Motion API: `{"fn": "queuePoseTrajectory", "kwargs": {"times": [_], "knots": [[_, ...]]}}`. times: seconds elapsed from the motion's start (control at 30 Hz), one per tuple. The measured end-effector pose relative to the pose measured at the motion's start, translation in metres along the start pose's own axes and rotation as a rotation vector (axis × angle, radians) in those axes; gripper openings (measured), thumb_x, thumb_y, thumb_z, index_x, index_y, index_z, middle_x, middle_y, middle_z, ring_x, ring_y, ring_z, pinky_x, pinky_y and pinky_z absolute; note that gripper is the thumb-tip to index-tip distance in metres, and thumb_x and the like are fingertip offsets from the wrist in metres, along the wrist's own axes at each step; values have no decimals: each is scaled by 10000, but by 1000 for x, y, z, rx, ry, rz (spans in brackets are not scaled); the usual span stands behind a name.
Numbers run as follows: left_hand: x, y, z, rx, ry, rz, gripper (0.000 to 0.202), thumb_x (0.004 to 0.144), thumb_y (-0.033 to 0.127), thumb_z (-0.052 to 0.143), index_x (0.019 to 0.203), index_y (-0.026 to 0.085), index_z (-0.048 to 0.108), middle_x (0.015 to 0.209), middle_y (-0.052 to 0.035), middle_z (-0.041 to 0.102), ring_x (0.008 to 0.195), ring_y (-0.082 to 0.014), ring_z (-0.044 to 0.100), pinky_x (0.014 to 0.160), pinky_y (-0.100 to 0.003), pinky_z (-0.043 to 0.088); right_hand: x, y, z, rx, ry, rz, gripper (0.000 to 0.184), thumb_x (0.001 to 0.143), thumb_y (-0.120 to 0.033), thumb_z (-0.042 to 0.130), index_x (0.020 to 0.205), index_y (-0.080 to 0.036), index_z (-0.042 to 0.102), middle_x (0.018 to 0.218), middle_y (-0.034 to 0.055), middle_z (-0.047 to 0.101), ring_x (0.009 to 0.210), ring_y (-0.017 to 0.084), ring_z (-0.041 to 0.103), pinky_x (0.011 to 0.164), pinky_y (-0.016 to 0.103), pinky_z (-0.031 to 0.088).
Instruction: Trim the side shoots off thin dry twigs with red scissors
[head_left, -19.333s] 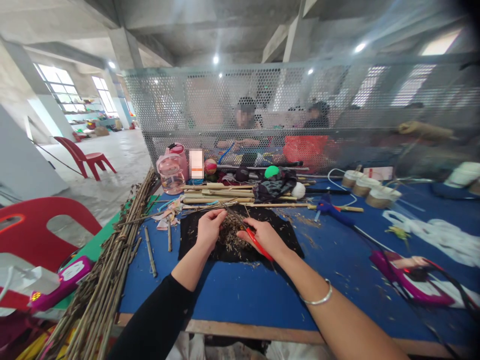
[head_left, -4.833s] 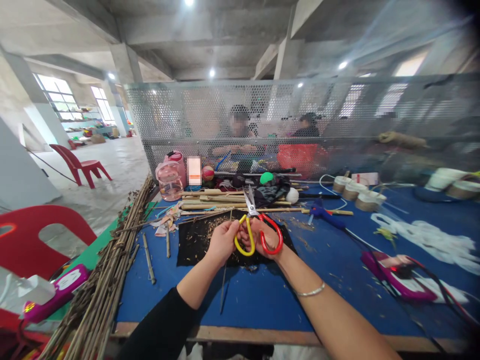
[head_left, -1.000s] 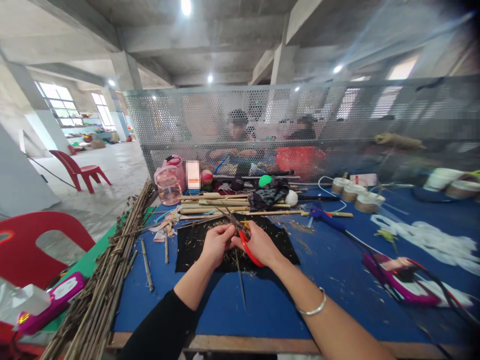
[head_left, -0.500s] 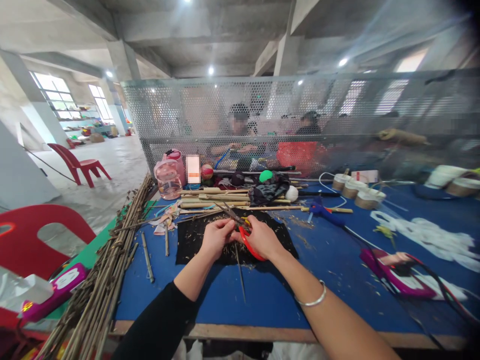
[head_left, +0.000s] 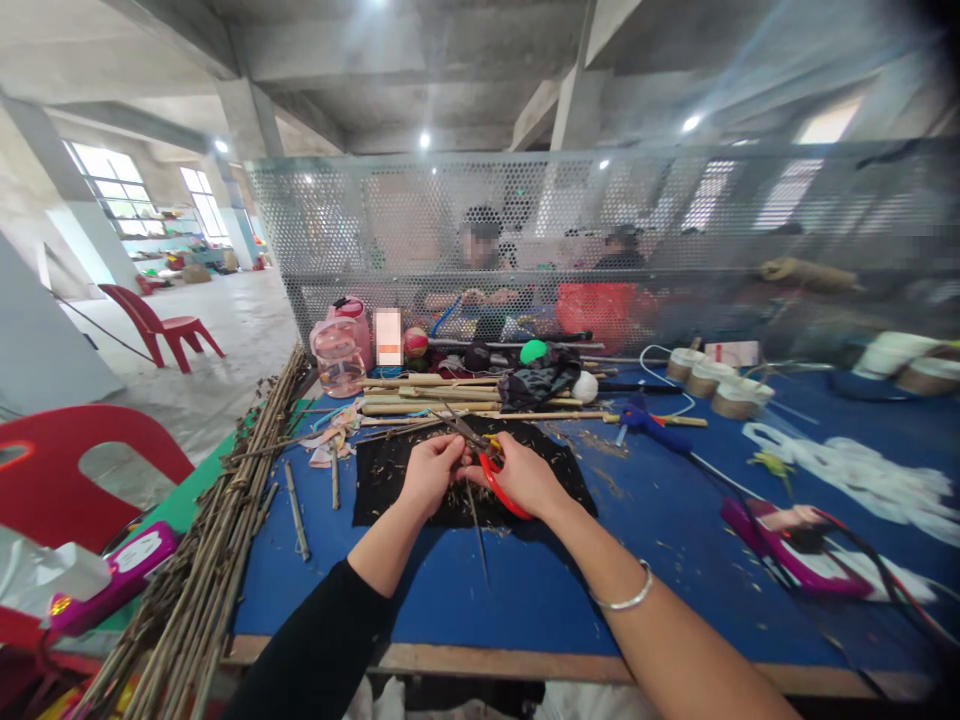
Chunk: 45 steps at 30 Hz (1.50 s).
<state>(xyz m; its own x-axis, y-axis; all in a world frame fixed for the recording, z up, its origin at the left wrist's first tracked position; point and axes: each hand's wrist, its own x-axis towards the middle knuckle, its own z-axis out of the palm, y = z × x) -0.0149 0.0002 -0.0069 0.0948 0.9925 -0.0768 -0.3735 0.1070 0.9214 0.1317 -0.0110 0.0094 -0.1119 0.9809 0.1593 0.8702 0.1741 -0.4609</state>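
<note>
My right hand (head_left: 517,478) is closed around scissors with red handles (head_left: 504,488), their dark blades pointing up and left. Close against it, my left hand (head_left: 431,475) is pinched shut, thumb against fingers, at a thin twig (head_left: 477,530) that slants down toward me from between the hands. The fingers hide the twig's upper end. Beneath both hands lies a black cloth (head_left: 379,490) strewn with small plant scraps.
Bundled twigs (head_left: 202,540) line the table's left side. Cut sticks (head_left: 427,405), a pink jug (head_left: 337,355) and balls stand behind the cloth. A blue glue gun (head_left: 645,420) and white strips (head_left: 847,470) lie right. People sit beyond the perforated screen (head_left: 420,220).
The twig's lower end has shifted slightly upward, away from the table's front edge. Both hands stay in nearly the same place; the view has moved a little.
</note>
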Motion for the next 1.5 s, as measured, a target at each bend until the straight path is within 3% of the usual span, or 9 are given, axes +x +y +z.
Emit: {"fn": "queuePoseTrajectory", "kwargs": {"times": [0.37, 0.6, 0.93, 1.23, 1.5], "knots": [[-2, -1, 0, 110, 7, -10, 388, 569, 427, 724, 788, 112, 666, 619, -11, 600, 456, -52, 481, 459, -184, 416, -2, -3, 5, 39, 30, 46, 398, 703, -570, 573, 867, -214, 502, 826, 56, 652, 707, 183, 602, 541, 231, 317], [-4, 3, 2, 125, 0, -9, 374, 548, 425, 735, 732, 106, 667, 549, 0, 581, 419, -48, 457, 429, -181, 396, -2, -6, 4, 71, 29, 48, 401, 692, -517, 614, 906, -197, 498, 863, 63, 639, 753, 189, 600, 571, 234, 335], [-5, 6, 3, 117, 30, -2, 360, 574, 410, 726, 747, 101, 662, 609, -17, 600, 452, -53, 490, 436, -175, 413, 2, 4, 10, 26, 38, 33, 391, 696, -584, 567, 743, -203, 495, 727, 49, 624, 617, 155, 560, 521, 225, 289], [-5, 6, 2, 153, 7, 31, 336, 618, 427, 683, 729, 111, 658, 594, -11, 594, 413, -43, 447, 393, -160, 379, -1, 0, 9, 79, 9, 2, 392, 690, -535, 601, 878, -208, 493, 870, 51, 635, 725, 174, 594, 559, 224, 326], [-4, 3, 0, 227, 10, 70, 334, 622, 417, 682, 777, 122, 691, 590, -18, 611, 421, -62, 454, 416, -185, 394, -1, 0, 7, 7, 19, 42, 365, 702, -549, 585, 815, -210, 509, 757, 46, 631, 660, 174, 578, 526, 226, 293]]}}
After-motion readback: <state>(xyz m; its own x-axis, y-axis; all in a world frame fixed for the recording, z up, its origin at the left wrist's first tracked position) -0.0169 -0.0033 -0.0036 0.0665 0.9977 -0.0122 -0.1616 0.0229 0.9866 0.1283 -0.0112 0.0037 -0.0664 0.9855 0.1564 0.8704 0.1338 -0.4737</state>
